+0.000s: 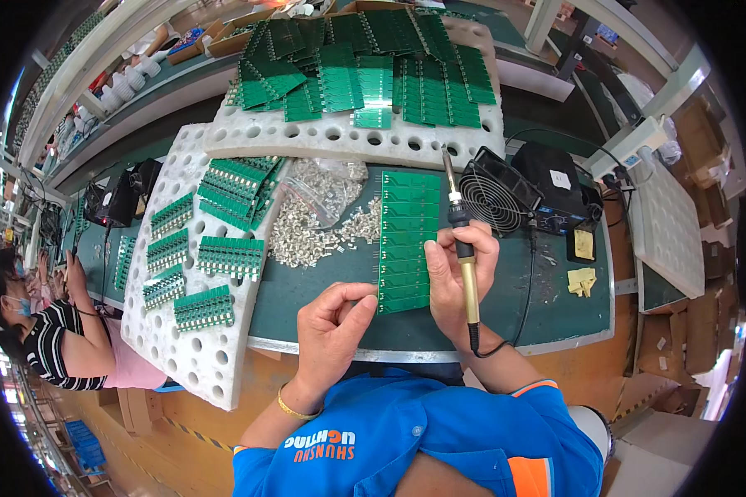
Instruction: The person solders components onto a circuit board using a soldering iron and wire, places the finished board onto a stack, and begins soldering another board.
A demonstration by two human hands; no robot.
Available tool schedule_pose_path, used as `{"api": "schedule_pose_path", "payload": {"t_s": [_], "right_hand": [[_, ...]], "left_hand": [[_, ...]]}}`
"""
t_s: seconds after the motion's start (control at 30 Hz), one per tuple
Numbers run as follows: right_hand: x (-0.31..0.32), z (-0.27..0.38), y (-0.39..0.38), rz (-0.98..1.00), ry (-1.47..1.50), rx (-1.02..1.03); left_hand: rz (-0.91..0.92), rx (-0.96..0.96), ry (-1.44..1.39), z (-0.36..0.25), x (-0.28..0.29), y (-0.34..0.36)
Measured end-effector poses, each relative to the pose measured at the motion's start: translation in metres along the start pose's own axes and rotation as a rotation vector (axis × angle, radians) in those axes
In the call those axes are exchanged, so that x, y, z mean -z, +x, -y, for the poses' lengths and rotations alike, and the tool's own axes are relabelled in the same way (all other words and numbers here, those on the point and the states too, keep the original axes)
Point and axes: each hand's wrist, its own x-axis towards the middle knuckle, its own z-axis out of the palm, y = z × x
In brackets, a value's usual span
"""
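Observation:
A green circuit board panel [408, 240], long and narrow with a row of pins along its left edge, is held up above the table's near part. My left hand [333, 325] is closed at the panel's lower left edge, index finger and thumb together. With my right hand [464, 277] I grip a soldering iron [467, 277], its tip pointing up and away from the panel. My right thumb also presses on the panel's right edge. Left of the panel lies a pile of small white connectors [302, 234], partly under a clear plastic bag [327, 186].
White perforated foam sheets [186, 348] carry several populated boards [203, 308] at left and stacked green panels [336, 79] at the far side. A fan [493, 195], black soldering station [559, 186] and yellow sponge [583, 245] stand right. Another person [62, 340] works at left.

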Motion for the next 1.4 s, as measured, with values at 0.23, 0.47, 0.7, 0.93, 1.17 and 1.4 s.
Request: {"api": "schedule_pose_path", "payload": {"t_s": [0.23, 0.47, 0.7, 0.93, 1.17, 1.4], "right_hand": [[-0.021, -0.001, 0.001, 0.016, -0.048, -0.015], [-0.058, -0.009, 0.006, 0.007, -0.096, -0.021], [-0.074, -0.014, 0.009, 0.075, -0.133, -0.014], [-0.064, -0.014, 0.012, 0.048, -0.092, -0.056], [-0.048, -0.012, 0.016, -0.010, -0.101, -0.102], [-0.036, -0.017, 0.025, -0.003, -0.192, -0.067]], "left_hand": [[0.076, 0.122, -0.209, -0.007, 0.033, 0.007], [0.096, 0.104, -0.323, 0.000, 0.062, 0.014], [0.072, 0.101, -0.412, 0.003, 0.075, 0.015], [0.052, 0.100, -0.375, 0.002, 0.062, 0.016], [0.060, 0.170, -0.351, 0.007, 0.046, 0.031], [0.065, 0.200, -0.353, 0.008, 0.036, 0.043]]}}
